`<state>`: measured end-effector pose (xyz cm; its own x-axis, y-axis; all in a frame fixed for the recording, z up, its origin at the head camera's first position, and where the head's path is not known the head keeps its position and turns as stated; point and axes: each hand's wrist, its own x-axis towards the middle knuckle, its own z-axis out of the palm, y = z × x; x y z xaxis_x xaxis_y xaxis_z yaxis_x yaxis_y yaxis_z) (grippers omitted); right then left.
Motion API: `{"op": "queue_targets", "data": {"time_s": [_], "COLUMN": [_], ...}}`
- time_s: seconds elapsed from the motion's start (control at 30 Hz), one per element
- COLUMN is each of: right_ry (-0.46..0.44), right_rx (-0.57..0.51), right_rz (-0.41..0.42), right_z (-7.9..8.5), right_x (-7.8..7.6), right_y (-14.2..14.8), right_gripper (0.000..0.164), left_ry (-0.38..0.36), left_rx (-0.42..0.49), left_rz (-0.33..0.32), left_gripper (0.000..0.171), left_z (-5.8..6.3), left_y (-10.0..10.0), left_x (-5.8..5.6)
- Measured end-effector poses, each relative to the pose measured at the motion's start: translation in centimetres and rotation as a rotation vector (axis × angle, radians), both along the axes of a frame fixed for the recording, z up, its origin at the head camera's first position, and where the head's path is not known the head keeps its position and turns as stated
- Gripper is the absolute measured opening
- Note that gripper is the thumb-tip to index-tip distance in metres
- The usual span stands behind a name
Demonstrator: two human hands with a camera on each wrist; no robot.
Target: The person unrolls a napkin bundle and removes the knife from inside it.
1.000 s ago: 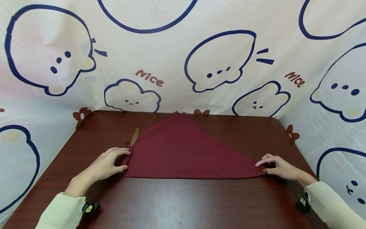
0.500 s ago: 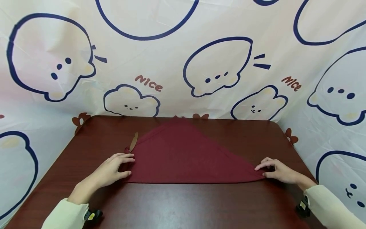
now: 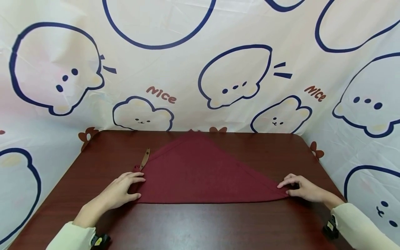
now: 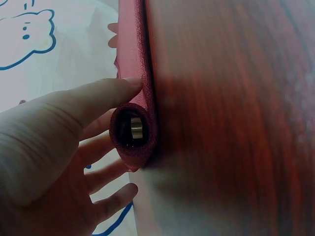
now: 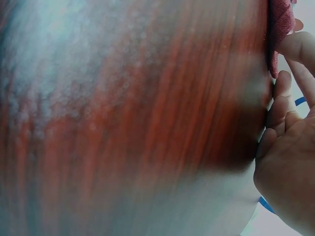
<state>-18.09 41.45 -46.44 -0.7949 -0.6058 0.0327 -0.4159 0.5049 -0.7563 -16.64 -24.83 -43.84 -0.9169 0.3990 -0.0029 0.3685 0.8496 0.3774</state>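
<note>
A dark red cloth napkin point(image 3: 200, 173) lies folded in a triangle, its long edge toward me. Its left end is rolled up, with a gold, knife-like blade point(image 3: 145, 159) sticking out at the far end. Looking into the near end of the roll point(image 4: 133, 162), the left wrist view finds a gold metal end point(image 4: 137, 128) inside. My left hand point(image 3: 117, 191) holds this roll, thumb over the near edge and fingers behind and over it. At the right corner, my right hand point(image 3: 303, 188) rests loosely bent fingers and thumb on the cloth.
The brown wooden table point(image 3: 200, 225) has rounded far corners. A white hanging sheet point(image 3: 187, 69) with blue cartoon outlines surrounds it at the back and sides. The napkin's far tip reaches the table's back edge.
The view has tilted up, so everything sits lower. My left hand moved right over the roll, then slightly back left. My right hand stays at its corner.
</note>
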Motion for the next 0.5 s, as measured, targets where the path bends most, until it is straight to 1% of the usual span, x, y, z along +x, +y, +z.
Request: {"op": "queue_targets", "data": {"time_s": [0.17,0.27,0.5], "right_ry": [-0.004,-0.019,-0.039], "right_rx": [-0.012,-0.018,-0.025], "right_rz": [0.009,0.017,0.000], "right_z": [0.23,0.11,-0.09], "right_x": [-0.12,-0.17,0.08], "right_y": [-0.12,-0.03,0.09], "right_gripper": [0.025,0.025,0.025], "left_ry": [0.005,0.000,0.006], "left_rx": [-0.009,-0.008,0.007], "left_rz": [0.004,0.007,0.011], "left_gripper": [0.046,0.046,0.045], "left_z": [0.07,0.04,-0.01], "left_y": [-0.03,-0.05,-0.16], "left_x": [-0.21,-0.07,0.18]}}
